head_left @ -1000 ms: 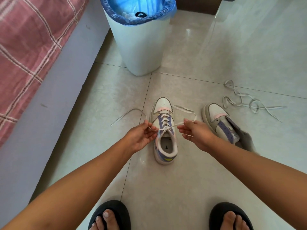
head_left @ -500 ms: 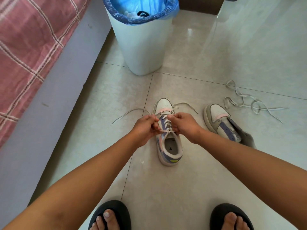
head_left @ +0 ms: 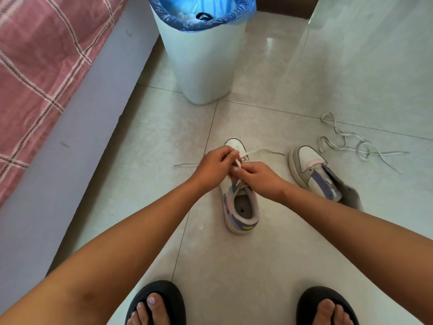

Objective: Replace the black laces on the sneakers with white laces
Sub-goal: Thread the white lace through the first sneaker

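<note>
Our left fingers [head_left: 228, 154] and right fingers [head_left: 236, 170] are pinched together on the white lace [head_left: 239, 162] above the near sneaker [head_left: 241, 207], at the upper eyelets; the exact grip on each strand is partly hidden behind the knuckles. The left hand [head_left: 213, 167] sits just above the toe side, the right hand [head_left: 260, 178] across the tongue, the two touching or nearly so. One free end of the lace trails left on the floor [head_left: 234, 266], the other trails right past the toe. We judge this to be the tying or final tightening step on this sneaker: lacing appears to reach the top, though the hands cover most of it. The second sneaker [head_left: 314, 174] lies just to the right with no lace visible in its eyelets, and a loose lace [head_left: 346, 146] lies on the floor beyond it. A dark item, possibly a removed black lace, rests in the bin [head_left: 199, 55]. Remaining work, as judged: finish the knot here, then lace the second sneaker completely
</note>
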Demonstrator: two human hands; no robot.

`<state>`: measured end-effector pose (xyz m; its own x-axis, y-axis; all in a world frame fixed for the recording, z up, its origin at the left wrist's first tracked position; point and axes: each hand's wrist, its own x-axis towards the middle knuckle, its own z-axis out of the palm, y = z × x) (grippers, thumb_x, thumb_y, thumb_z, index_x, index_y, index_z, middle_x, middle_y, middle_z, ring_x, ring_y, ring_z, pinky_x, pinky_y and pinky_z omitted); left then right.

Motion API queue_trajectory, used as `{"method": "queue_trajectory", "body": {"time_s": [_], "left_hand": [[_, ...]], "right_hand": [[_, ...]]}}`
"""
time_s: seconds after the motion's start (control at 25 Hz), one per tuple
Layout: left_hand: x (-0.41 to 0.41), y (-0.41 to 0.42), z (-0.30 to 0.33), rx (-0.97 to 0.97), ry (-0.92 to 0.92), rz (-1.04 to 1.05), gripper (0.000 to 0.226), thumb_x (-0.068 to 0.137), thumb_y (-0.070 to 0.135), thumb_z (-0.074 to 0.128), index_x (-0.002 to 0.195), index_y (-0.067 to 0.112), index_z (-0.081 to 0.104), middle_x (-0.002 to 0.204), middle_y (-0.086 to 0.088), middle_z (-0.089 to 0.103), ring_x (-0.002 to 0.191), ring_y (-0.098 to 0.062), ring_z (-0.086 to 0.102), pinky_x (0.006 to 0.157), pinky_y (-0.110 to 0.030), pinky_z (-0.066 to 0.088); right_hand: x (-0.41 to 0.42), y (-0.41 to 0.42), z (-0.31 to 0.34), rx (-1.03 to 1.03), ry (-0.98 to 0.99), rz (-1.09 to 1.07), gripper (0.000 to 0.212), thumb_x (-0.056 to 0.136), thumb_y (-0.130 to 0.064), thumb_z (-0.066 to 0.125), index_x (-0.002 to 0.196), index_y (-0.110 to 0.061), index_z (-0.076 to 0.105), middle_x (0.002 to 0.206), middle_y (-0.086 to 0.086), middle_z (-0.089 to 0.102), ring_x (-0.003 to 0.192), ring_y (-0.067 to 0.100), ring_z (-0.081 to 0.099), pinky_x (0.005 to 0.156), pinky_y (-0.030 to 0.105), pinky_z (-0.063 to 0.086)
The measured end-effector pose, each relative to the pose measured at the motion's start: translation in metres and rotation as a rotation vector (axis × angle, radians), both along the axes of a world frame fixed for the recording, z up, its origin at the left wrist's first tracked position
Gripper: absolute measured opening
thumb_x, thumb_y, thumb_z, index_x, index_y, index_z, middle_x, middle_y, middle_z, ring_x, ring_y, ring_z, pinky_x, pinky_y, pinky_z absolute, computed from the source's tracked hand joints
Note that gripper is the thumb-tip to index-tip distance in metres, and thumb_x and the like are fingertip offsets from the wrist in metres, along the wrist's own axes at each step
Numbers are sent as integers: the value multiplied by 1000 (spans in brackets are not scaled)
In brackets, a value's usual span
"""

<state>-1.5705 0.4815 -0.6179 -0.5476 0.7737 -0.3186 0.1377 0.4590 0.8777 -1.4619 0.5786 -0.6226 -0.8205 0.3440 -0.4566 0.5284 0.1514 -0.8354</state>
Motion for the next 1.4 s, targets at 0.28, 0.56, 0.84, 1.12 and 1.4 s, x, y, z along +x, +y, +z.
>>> {"method": "queue_trajectory", "body": {"time_s": [0.28,0.56,0.84,1.12,1.4], "left_hand": [[-14,-44,7,-882,87,-687,24,87,14,57,111,10,59,74,0,54,62,-13,53,52,-21,49],[-3,-6,0,-291,129,-318,36,92,7,43,125,17,53,119,-5,55,99,-14,51,82,-24,40],[-8,-1,-15,-173,-279,-355,22,96,14,48,109,27,61,104,5,54,96,-12,54,77,-24,47],[-10,-8,-24,-166,0,-175,10,84,23,68,84,13,66,77,2,65,70,-10,59,58,-19,42],[-6,-6,-37,-430,348,-37,13,86,22,60,77,12,58,77,-1,59,70,-18,56,60,-27,42]], "right_hand": [[7,17,-6,-535,-172,-357,10,90,-6,58,89,-8,68,73,3,67,58,8,55,59,21,40],[6,15,6,-284,-128,-143,30,76,13,60,65,-15,60,63,-2,61,63,9,58,65,23,49],[8,7,-5,569,120,30,13,84,-5,61,94,-9,55,86,-2,46,72,13,43,59,22,33],[21,17,-9,181,-68,-206,18,83,-22,71,81,-6,64,75,7,65,70,20,62,60,26,52],[51,26,-1,18,-194,-130,23,88,-27,65,70,-13,60,67,1,64,62,12,59,63,26,51]]}}
